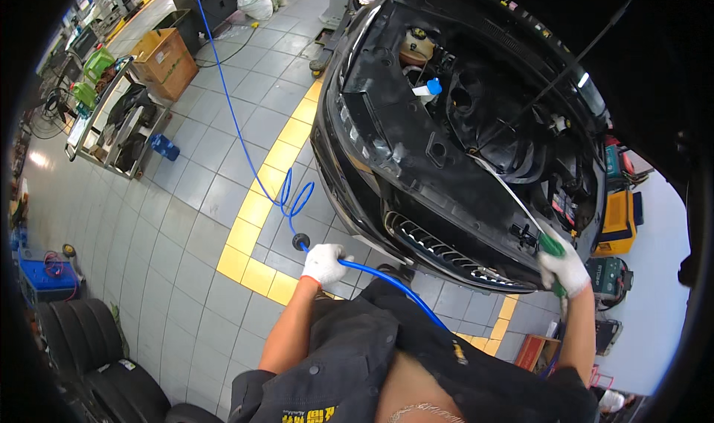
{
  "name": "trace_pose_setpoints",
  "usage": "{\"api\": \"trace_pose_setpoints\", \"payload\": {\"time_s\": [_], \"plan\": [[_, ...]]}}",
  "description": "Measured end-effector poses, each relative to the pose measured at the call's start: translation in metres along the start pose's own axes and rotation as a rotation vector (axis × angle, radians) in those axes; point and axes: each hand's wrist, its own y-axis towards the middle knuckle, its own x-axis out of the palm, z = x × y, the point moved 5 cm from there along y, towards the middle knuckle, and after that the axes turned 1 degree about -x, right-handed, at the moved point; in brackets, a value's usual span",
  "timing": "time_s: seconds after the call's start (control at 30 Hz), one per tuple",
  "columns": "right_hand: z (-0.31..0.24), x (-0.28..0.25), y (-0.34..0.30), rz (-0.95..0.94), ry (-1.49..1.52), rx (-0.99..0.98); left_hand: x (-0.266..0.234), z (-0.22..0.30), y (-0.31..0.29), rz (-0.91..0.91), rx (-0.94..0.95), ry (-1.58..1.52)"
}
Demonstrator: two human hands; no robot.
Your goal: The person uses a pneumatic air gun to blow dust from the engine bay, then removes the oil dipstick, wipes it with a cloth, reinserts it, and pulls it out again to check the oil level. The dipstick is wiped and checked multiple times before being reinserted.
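The white-gloved left hand (pixel 325 265) is closed around a blue hose (pixel 390 280), fingers curled over it. On one side the hose runs past a black disc (pixel 300 241) to loose loops above the tiled floor (pixel 193 222); on the other it passes across the person's front and out of sight behind the shirt (pixel 342 349).

The right hand (pixel 567 270), also white-gloved, is wrapped around the green handle (pixel 551 246) of a wand. Its long, thin metal rod (pixel 513 194) reaches over the car's (pixel 349 178) front edge into the open engine bay (pixel 401 133). Whether the tip touches anything there cannot be told.

Bold yellow lettering (pixel 309 414) shows on the shirt near the lower edge, with a smaller yellow mark (pixel 460 352) on its other side. A red-and-white label (pixel 563 209) sits in the engine bay, its print too small to read. Pale characters mark a dark green machine (pixel 610 278) beyond the right hand, and a small label (pixel 126 365) is on a tyre (pixel 123 393) at lower left.
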Motion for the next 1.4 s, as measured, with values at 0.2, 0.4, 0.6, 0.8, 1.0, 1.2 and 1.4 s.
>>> {"api": "trace_pose_setpoints", "payload": {"time_s": [0.2, 0.4, 0.6, 0.8, 1.0, 1.2, 1.4], "plan": [[-0.132, 0.162, 0.131, -0.046, -0.113, -0.187, -0.126, -0.118, -0.055, 0.219, -0.08, -0.062], [-0.226, 0.229, 0.293, 0.135, 0.003, -0.119, -0.214, -0.242, -0.077, 0.506, -0.114, -0.206], [-0.367, 0.284, 0.464, 0.416, 0.387, -0.461, -0.316, -0.378, -0.022, 0.533, -0.275, -0.555], [-0.605, 0.469, 0.591, 0.239, 0.432, -0.732, -0.506, -0.445, 0.069, 0.599, -0.241, -0.232], [-0.892, 0.647, 0.565, 0.373, 0.127, -1.384, -0.653, -0.516, 0.142, 0.597, -0.373, -0.096], [-1.024, 0.841, 0.585, 0.385, -0.064, -1.342, -0.741, -0.696, 0.194, 0.584, -0.544, -0.306], [-1.06, 1.076, 0.704, 0.092, -0.154, -0.965, -0.87, -0.862, 0.221, 0.619, -0.788, -0.357]]}}
